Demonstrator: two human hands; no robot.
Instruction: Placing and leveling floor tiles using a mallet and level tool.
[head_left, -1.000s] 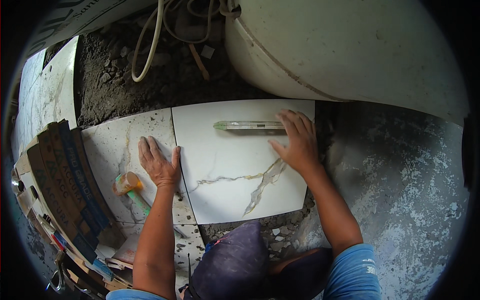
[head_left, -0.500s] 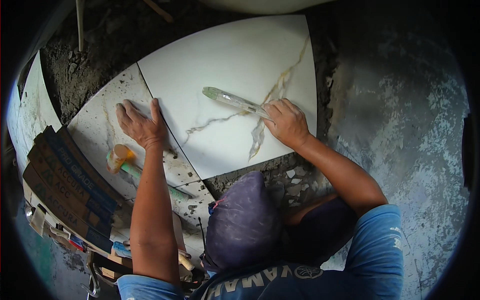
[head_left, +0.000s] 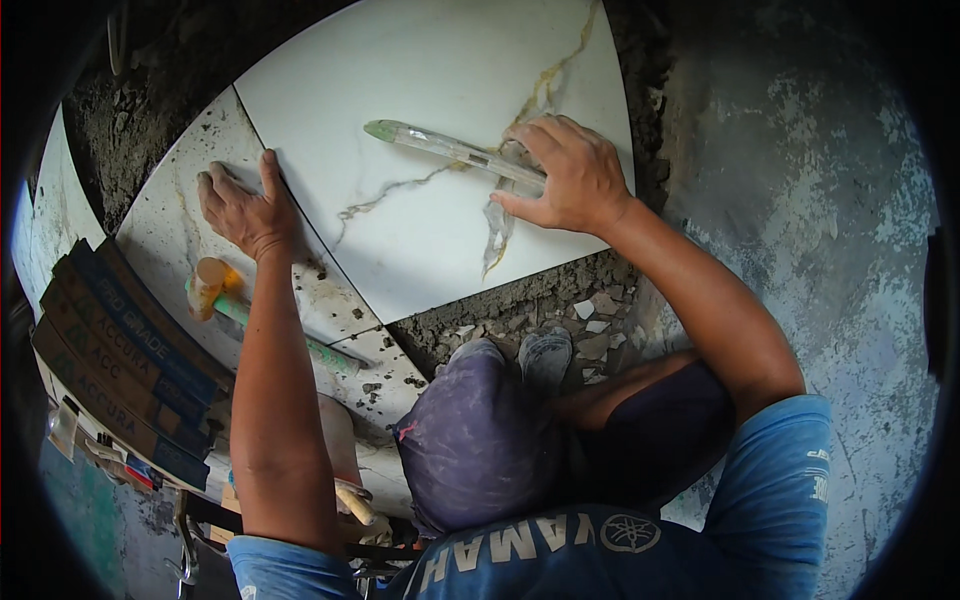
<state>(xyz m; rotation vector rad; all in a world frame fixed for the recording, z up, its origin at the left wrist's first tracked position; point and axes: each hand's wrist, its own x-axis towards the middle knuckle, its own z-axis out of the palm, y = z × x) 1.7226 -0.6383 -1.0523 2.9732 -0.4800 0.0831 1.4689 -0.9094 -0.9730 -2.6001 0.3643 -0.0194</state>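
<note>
My left hand (head_left: 246, 208) lies on a white, grit-speckled tile (head_left: 190, 150), fingers spread, beside the dark seam. Across that seam, a large white tile (head_left: 400, 90) with gold and grey veins carries a slim, translucent bar with a green end, apparently a spirit level (head_left: 440, 146). My right hand (head_left: 575, 175) straddles the near end of this level, thumb on one side and fingers on the other, spread apart. The palm hides that end. A mallet (head_left: 208, 290) with an orange-yellow head and green handle lies below my left hand; my forearm crosses over its handle.
Stacked cardboard boxes (head_left: 130, 360) stand at the left, with assorted tools below them. Wet mortar and broken tile chips (head_left: 590, 330) border the large tile's near edge, close to my shoe (head_left: 545, 358). A worn blue-grey surface (head_left: 790, 250) extends along the right.
My right thumb and fingers have spread apart around the level, which keeps about the same place on the tile. My left hand stays on the speckled tile. The whole view has shifted slightly.
</note>
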